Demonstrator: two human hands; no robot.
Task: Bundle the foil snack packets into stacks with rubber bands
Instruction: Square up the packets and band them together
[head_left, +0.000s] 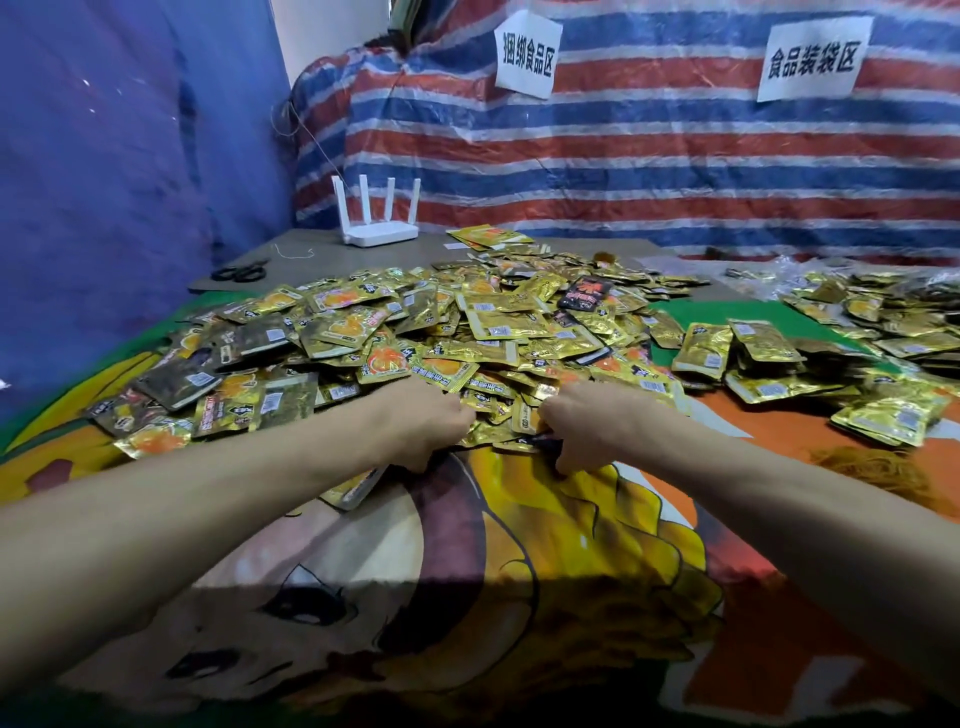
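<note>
Two hands are seen, both at the near edge of one heap (395, 332) of packets (498, 322), which are too many to be counted. The left hand (421, 426) is curled round a stack (356, 488) of flat packets, whose ends show below the wrist. The right hand (582, 431) is curled as well, and loose packets at the heap's near edge are pinched by its fingers. The packets are flat rectangles of crinkled gold foil, many printed in orange; one black packet (587, 293) lies toward the far side. A second spread (831, 353) of packets, some stacked thick, lies to the right, parted from the heap by a strip of green and orange cloth (519, 597). One tangle of tan bands (872, 467) is seen at the near right. At the far left, one white router (379, 234) with four upright antennas and one pair of black scissors (241, 271) are set on a grey board (311, 260). Two paper signs (810, 57) are fixed to a striped woven tarp (623, 171) at the back. Cartoon-printed cloth shows between the arms, near of the heap.
</note>
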